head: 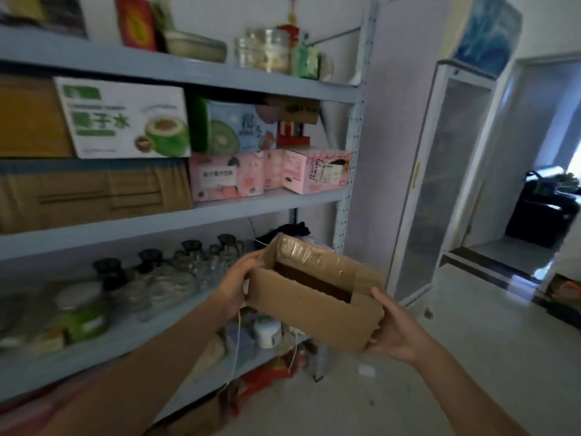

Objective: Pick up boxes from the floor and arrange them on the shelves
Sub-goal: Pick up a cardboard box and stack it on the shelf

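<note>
An open, rectangular box [314,313] of plain brown corrugated cardboard, glossy tape [301,251] on its far flap, is held aloft near the blue-grey metal shelves [220,206]. The left hand [237,287] curls its fingers round the box's left end. The right hand [397,333] clasps the right corner, fingers tucked beneath.

Shop storeroom: metal shelving [195,75] stacked with product cartons [125,118], glass-door fridge [440,184].

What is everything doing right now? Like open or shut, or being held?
Cardboard box: top open, held up in the air.
Left hand: grips the box's left end.
Right hand: grips the box's right end.
Tall fridge: door shut.
Pink boxes: standing side by side on a shelf.
</note>
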